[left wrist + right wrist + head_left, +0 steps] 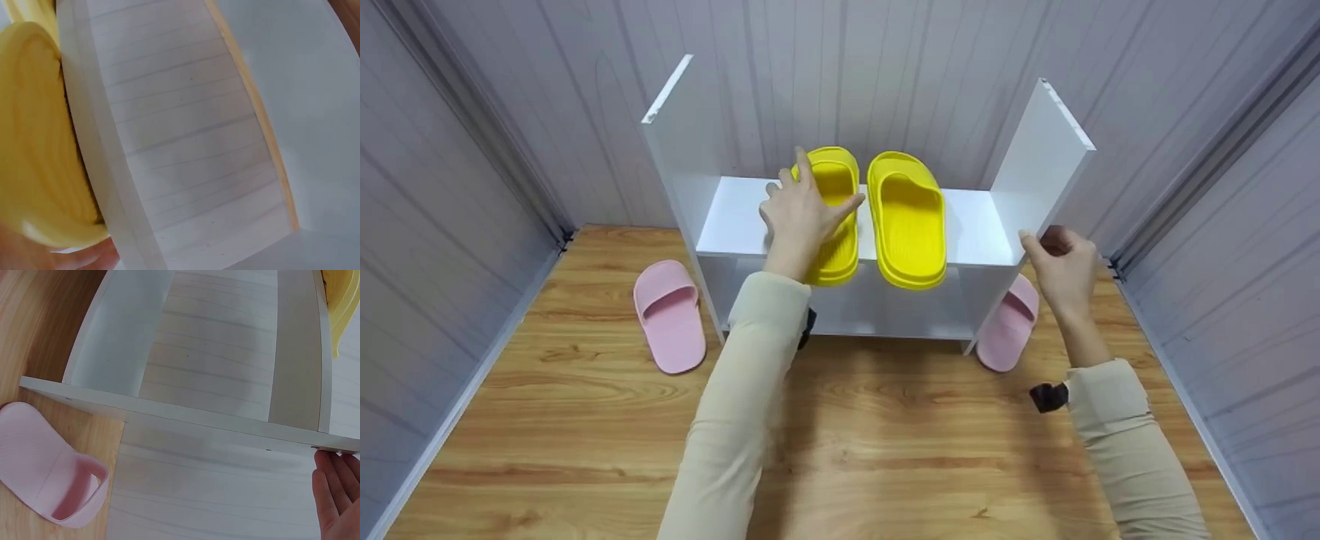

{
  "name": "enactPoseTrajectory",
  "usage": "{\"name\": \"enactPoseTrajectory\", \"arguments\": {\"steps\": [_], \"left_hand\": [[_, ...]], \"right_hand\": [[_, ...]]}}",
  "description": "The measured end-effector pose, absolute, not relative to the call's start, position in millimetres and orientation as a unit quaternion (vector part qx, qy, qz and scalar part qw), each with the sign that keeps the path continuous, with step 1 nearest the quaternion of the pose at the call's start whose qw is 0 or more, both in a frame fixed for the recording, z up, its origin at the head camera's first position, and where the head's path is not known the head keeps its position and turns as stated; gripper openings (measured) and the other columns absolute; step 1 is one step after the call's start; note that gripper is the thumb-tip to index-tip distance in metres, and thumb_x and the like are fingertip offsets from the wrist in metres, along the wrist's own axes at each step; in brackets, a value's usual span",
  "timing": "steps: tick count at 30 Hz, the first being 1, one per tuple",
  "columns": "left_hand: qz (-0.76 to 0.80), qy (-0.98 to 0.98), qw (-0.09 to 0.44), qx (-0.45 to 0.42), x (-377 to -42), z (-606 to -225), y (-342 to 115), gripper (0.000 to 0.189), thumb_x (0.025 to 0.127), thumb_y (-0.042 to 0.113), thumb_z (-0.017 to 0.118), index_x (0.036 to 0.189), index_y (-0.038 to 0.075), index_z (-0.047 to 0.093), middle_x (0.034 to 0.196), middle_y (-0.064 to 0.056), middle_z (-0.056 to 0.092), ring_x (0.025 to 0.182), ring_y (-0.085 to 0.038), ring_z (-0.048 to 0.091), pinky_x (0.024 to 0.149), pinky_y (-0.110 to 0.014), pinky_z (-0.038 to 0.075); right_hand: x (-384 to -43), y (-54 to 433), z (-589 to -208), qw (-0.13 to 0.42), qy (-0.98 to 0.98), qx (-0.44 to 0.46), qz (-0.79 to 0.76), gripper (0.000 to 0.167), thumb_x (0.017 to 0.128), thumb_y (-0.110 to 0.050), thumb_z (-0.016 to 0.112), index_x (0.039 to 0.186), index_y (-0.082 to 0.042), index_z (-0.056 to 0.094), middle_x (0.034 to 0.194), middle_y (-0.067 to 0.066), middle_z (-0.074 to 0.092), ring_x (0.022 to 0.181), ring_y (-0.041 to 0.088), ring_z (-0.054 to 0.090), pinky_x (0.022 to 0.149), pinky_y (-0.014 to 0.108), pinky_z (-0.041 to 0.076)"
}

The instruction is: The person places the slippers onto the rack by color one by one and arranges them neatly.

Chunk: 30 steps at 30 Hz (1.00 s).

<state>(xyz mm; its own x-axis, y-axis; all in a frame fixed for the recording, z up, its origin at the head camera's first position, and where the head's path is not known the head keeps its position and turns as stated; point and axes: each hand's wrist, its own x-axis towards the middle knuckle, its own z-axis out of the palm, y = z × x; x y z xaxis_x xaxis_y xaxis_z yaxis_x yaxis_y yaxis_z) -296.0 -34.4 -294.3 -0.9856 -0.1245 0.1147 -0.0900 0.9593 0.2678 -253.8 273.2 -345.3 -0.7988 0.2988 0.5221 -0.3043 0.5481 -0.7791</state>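
A pair of yellow slippers sits side by side on the upper board of a white rack (971, 225), their heel ends jutting past its front edge. My left hand (799, 214) is spread over the left yellow slipper (840, 259), thumb reaching across its opening and index finger extended. In the left wrist view, fingers (93, 256) show just below the slipper's heel. The right yellow slipper (913, 225) stands apart from that hand. My right hand (1063, 270) touches the rack's right side panel from outside; in the right wrist view its fingertips (332, 464) rest against the panel.
One pink slipper (671, 319) lies on the wooden floor (870, 442) left of the rack. Another pink slipper (1006, 334) is on the right, partly hidden by the side panel. Grey panelled walls (870, 75) close in the back and both sides.
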Motion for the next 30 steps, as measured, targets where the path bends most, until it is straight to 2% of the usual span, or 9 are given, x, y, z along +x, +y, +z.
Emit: {"name": "enactPoseTrajectory", "arguments": {"steps": [6, 13, 17, 22, 30], "left_hand": [[-0.166, -0.978, 0.124, 0.012, -286, -289, -45, 0.090, 0.077, 0.072, 0.029, 0.142, 0.013, 0.008, 0.133, -0.014, 0.031, 0.114, -0.032, 0.036, 0.073, -0.042, 0.046], [-0.201, -0.949, 0.238, -0.046, -267, -291, -68, 0.070, 0.083, 0.056, 0.042, 0.137, 0.014, 0.029, 0.124, -0.010, 0.042, 0.103, -0.026, 0.043, 0.070, -0.038, 0.047], [-0.218, -0.925, 0.300, -0.084, -257, -298, -86, 0.057, 0.084, 0.044, 0.051, 0.129, 0.011, 0.041, 0.115, -0.010, 0.049, 0.096, -0.026, 0.048, 0.066, -0.037, 0.048], [-0.250, -0.896, 0.346, -0.121, -246, -310, -108, 0.043, 0.083, 0.030, 0.056, 0.119, 0.008, 0.051, 0.107, -0.010, 0.055, 0.091, -0.026, 0.052, 0.065, -0.039, 0.048], [-0.288, -0.841, 0.419, -0.183, -228, -327, -131, 0.031, 0.082, 0.019, 0.057, 0.109, 0.003, 0.057, 0.099, -0.009, 0.059, 0.091, -0.024, 0.053, 0.073, -0.037, 0.045]], "right_hand": [[-243, 265, -334, 0.303, -0.824, -0.004, 0.479, 0.027, 0.080, -0.017, 0.065, 0.088, 0.009, 0.063, 0.077, 0.012, 0.061, 0.064, 0.010, 0.053, 0.058, 0.017, 0.042], [-229, 253, -320, 0.308, -0.824, -0.004, 0.475, 0.024, 0.080, -0.011, 0.063, 0.089, 0.012, 0.062, 0.079, 0.016, 0.060, 0.063, 0.010, 0.052, 0.058, 0.017, 0.042], [-230, 255, -320, 0.321, -0.817, 0.011, 0.480, 0.022, 0.079, -0.009, 0.064, 0.084, 0.013, 0.062, 0.073, 0.013, 0.060, 0.060, 0.008, 0.052, 0.056, 0.016, 0.042], [-229, 257, -320, 0.323, -0.814, 0.011, 0.483, 0.023, 0.079, -0.009, 0.064, 0.083, 0.013, 0.062, 0.071, 0.008, 0.059, 0.059, 0.007, 0.051, 0.055, 0.016, 0.041], [-228, 259, -319, 0.318, -0.818, 0.001, 0.479, 0.024, 0.080, -0.011, 0.063, 0.085, 0.012, 0.062, 0.074, 0.011, 0.059, 0.062, 0.009, 0.051, 0.057, 0.017, 0.042]]}}
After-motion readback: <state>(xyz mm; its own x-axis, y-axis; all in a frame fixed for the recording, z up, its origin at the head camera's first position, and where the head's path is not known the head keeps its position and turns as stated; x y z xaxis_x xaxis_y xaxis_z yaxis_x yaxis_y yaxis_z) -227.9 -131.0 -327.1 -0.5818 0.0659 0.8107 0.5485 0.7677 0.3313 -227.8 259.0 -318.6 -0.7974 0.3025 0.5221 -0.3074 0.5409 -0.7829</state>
